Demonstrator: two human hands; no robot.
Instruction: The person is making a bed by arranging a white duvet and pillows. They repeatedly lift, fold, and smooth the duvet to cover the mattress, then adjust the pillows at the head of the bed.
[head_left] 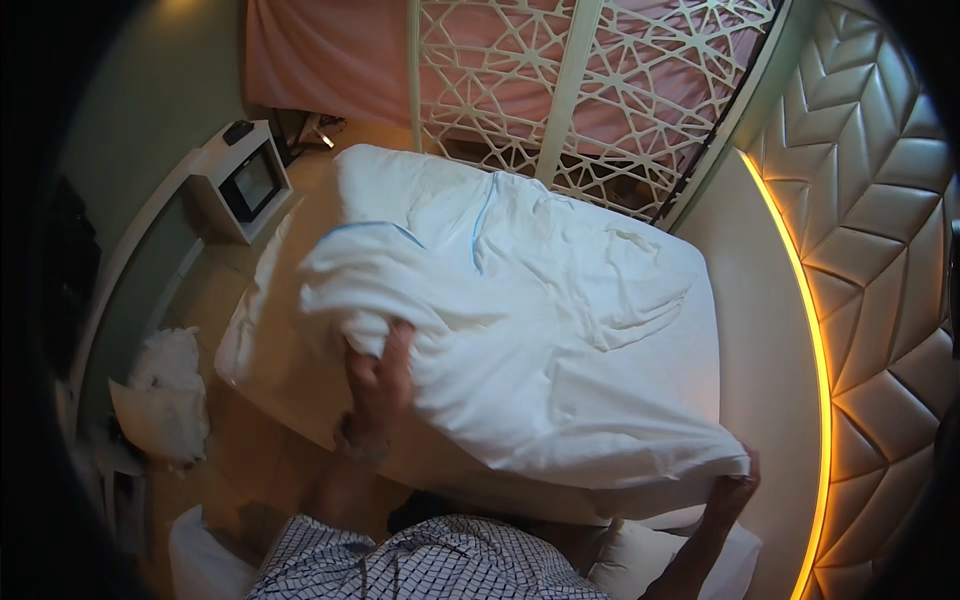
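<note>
Checked garment (450,560): worn by the person, at the near side of the bed (265,330), dark lines on pale cloth.
White cover (590,400): rumpled over most of the bed, folds heaped toward the bed's left part, two blue lines showing on its far portion, one corner drawn out past the bed's near-right corner.
Right hand (742,475): just off the bed's near-right corner, fingers closed round that corner of the white cover.
Left hand (380,370): over the bed's near-left part, touching the bunched edge of the white cover; blurred, so I cannot tell whether the fingers clasp the cloth or only press it.
Pillow (630,560): pale, at the bed's near side, beside the right forearm.
White bundle (165,395): left of the bed, well apart from it.
Shelf unit (215,165): pale, boxy, by the bed's far-left corner.
Lattice screen (566,100): beyond the bed's far side.
Pink curtain (320,55): also beyond the bed, partly behind the lattice screen.
Padded wall (865,200): right of the bed, chevron panels.
Light strip (815,330): glowing yellow, between bed and padded wall.
</note>
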